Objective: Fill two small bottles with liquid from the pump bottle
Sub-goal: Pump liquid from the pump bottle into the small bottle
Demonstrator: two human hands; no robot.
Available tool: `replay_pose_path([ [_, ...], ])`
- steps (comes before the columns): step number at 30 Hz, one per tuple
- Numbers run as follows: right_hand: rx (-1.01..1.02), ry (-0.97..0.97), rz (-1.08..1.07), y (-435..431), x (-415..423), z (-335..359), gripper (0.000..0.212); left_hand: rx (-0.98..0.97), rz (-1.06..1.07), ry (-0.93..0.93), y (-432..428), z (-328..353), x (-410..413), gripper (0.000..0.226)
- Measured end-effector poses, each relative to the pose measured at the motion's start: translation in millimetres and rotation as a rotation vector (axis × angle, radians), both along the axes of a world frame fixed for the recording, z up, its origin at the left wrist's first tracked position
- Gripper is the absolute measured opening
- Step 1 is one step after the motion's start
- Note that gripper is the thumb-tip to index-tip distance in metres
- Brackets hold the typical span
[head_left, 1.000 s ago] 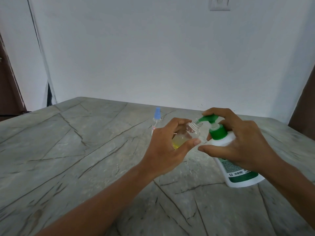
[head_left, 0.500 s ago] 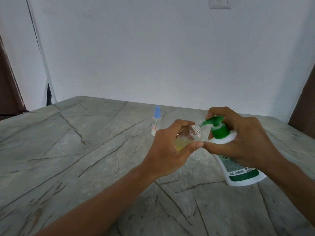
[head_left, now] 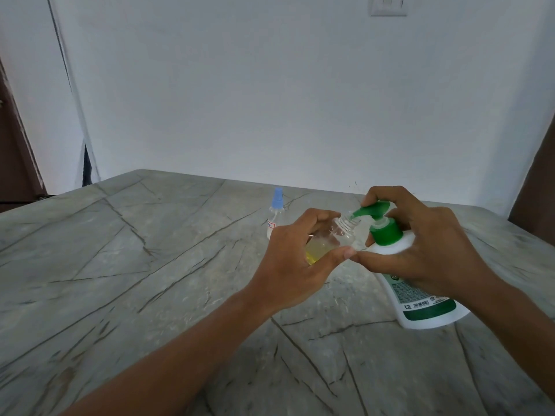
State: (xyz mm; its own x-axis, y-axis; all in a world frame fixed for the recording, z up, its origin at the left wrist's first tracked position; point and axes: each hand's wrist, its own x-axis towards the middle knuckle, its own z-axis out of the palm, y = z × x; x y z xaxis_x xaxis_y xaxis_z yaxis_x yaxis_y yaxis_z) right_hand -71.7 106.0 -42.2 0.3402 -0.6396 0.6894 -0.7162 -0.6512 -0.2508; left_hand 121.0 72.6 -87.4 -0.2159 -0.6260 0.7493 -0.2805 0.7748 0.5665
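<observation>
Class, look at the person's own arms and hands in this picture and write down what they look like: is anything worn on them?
Nothing is worn. The left hand and right hand are bare: no gloves, rings, watch or bracelet show. The left forearm and right forearm are bare too, with no sleeve in view.

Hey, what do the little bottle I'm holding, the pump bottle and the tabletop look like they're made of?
The small bottle is likely clear plastic: yellow liquid shows through; threaded neck. The pump bottle looks like opaque white plastic, slightly glossy, with a green plastic pump head. The tabletop is grey stone or stone-look laminate with dark veins; cannot tell which.
</observation>
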Motion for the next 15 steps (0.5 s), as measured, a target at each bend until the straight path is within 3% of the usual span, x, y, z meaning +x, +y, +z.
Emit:
replay_pose_path([
  [6, 0.001, -0.002, 0.006, 0.4, -1.3, 1.1, 0.06, -0.003, -0.005, -0.013, -0.2, -2.1, -0.7, 0.047],
  [15, 0.022, -0.021, 0.028, -2.0, -2.5, -4.6, 0.072, 0.008, -0.014, 0.037, 0.7, 1.4, -0.2, 0.044],
])
